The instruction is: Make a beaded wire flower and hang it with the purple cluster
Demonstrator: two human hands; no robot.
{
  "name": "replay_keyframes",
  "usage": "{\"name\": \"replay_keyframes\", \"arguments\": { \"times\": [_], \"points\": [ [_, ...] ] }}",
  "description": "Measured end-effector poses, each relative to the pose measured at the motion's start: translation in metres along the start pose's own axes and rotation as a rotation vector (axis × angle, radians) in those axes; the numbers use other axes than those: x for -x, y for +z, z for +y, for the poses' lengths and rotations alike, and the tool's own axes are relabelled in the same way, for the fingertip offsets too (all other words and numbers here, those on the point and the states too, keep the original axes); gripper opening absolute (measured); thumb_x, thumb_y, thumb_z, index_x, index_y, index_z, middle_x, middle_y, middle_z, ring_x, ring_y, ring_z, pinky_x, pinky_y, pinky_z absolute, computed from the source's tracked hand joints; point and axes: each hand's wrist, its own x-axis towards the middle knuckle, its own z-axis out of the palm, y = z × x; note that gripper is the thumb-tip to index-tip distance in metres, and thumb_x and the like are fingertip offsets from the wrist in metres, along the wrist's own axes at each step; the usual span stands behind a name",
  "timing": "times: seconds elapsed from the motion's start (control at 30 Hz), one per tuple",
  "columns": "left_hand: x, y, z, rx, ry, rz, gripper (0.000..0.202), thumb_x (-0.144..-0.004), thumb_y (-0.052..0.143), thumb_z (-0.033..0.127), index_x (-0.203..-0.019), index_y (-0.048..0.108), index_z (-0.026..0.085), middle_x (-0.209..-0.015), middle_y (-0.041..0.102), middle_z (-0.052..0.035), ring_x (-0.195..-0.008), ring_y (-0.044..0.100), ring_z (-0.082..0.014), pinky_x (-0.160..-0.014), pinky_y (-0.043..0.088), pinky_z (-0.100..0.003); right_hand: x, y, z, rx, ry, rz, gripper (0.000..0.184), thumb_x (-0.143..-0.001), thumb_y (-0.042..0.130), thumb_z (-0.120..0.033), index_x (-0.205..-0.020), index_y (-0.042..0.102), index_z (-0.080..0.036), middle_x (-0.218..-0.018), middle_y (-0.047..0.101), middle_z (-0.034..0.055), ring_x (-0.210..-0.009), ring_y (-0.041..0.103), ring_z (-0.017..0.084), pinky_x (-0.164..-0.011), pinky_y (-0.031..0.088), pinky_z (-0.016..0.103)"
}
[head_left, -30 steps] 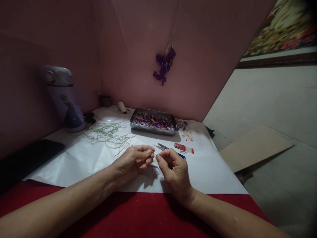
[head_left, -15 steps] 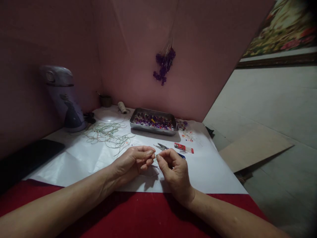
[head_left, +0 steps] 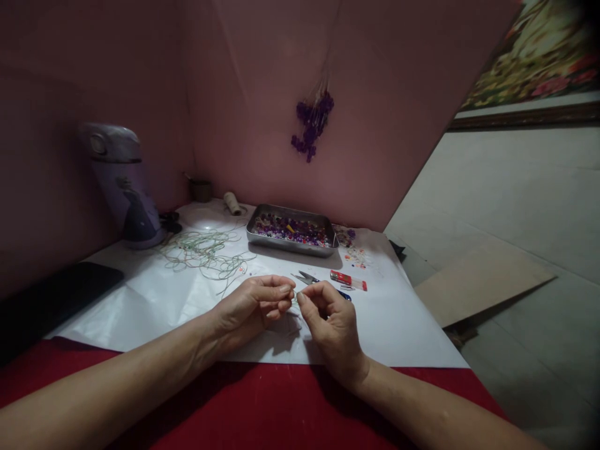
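My left hand [head_left: 262, 306] and my right hand [head_left: 330, 325] are held close together above the white sheet [head_left: 398, 331], thumbs and forefingers pinched. Between the fingertips is a bit of thin pale green cord [head_left: 295, 301]; its details are too small to make out. Scissors [head_left: 307, 277] lie partly open just behind my right hand, which hides part of their handles. Beyond them is a red and clear lighter [head_left: 347, 279]. A loose tangle of pale green cord [head_left: 201, 250] spreads out left of my hands. Behind stands a metal tray [head_left: 291, 245] of mixed purple, red and clear beads [head_left: 285, 231].
A lilac bottle [head_left: 124, 187] stands at the left, with a black flat object [head_left: 65, 306] nearer. A thread spool [head_left: 232, 204] and a small dark pot [head_left: 200, 190] are at the back. Loose small beads [head_left: 357, 257] lie right of the tray. Purple bead clusters [head_left: 313, 122] hang against the pink wall.
Almost nothing differs. Both hands keep their pinch at nearly the same spot, and the whole view has shifted very slightly.
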Motion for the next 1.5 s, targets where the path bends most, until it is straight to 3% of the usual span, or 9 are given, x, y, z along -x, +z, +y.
{"name": "replay_keyframes", "arguments": {
  "times": [1.5],
  "points": [
    [-0.0006,-0.0006,-0.0011,-0.011,0.013,-0.026,0.016,-0.064,0.075,0.007,-0.078,0.069,0.009,-0.070,0.064,-0.0038,-0.059,0.054,-0.0071,-0.053,0.035,-0.017,-0.0006,0.0000,0.0010,-0.001,0.006,-0.005,0.016,-0.086,0.056,-0.030,-0.076,0.054,-0.018,-0.056,0.051,-0.0039,-0.048,0.041,0.010,-0.045,0.031,0.023]
  ]
}}
